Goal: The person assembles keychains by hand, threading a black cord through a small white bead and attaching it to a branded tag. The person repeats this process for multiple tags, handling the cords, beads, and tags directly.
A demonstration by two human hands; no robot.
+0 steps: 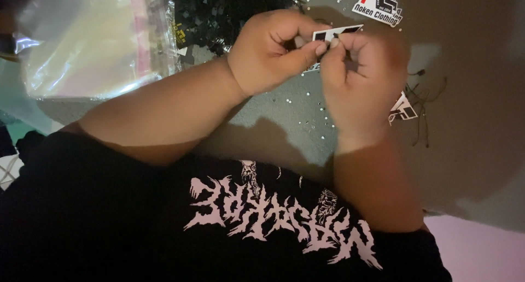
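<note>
We pinch black-and-white tag (334,33) between left hand (270,50) and right hand (358,69), fingers clamped, raised above grey table (470,123) for close handling.

**Black shirt, bare forearms**

The person wears a black short-sleeved cotton T-shirt (109,227) with a jagged pale pink lettering graphic (284,216) across the chest. Both forearms are bare; no rings, watch or gloves show on either hand.
</note>
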